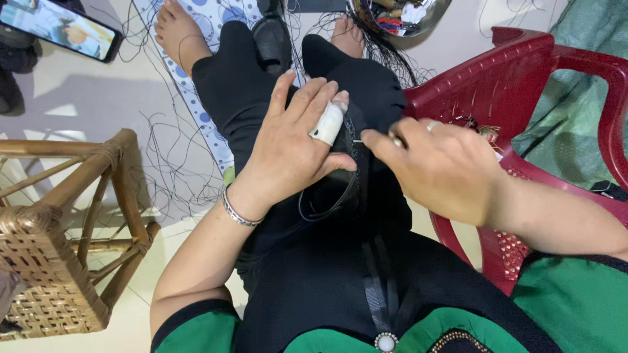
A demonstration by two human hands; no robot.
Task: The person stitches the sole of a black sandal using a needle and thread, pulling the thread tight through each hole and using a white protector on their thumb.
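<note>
My left hand (294, 147) lies flat on a piece of black cloth (340, 189) spread over my lap, fingers apart, with a white bandage wrapped around one finger. A silver bangle sits on that wrist. My right hand (438, 167) is pinched on a thin needle (358, 140) whose tip points toward my left thumb at the cloth's edge. Black thread loops across the cloth below my left palm.
A dark red plastic chair (523, 78) stands at my right with small trinkets on its seat. A wicker stool (59, 242) is at the left. Loose black threads (176, 157) litter the floor. A phone (62, 26) lies top left, a metal bowl (399, 16) at the top.
</note>
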